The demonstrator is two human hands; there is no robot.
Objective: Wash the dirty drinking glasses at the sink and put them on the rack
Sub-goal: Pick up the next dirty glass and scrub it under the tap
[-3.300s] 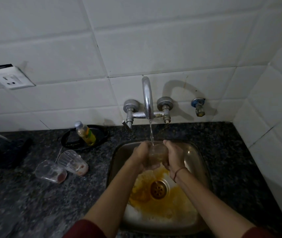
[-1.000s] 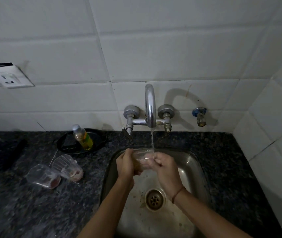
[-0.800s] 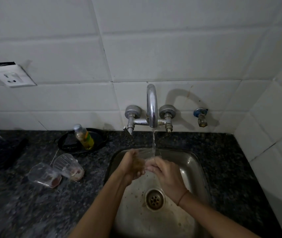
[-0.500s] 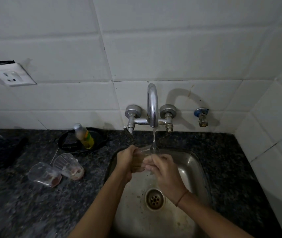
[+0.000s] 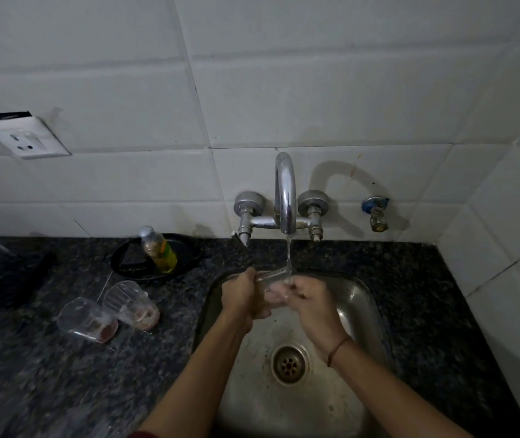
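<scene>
Dark counter [image 5: 46,390] bears a tipped dirty glass [image 5: 86,324] beside a second glass [image 5: 132,306], plus a black dish [image 5: 190,252]

- A clear glass [image 5: 272,277], tipped on its side, sits under running water at the far end of the sink [image 5: 366,311], gripped between the left hand [image 5: 241,297] and right hand [image 5: 310,303].
- Two dirty glasses lie on their sides, close together, on the dark counter left of the sink: a nearer glass [image 5: 86,324] and a farther glass [image 5: 130,305], each with reddish residue at its base.
- The steel sink shows specks of grime around its drain.
</scene>
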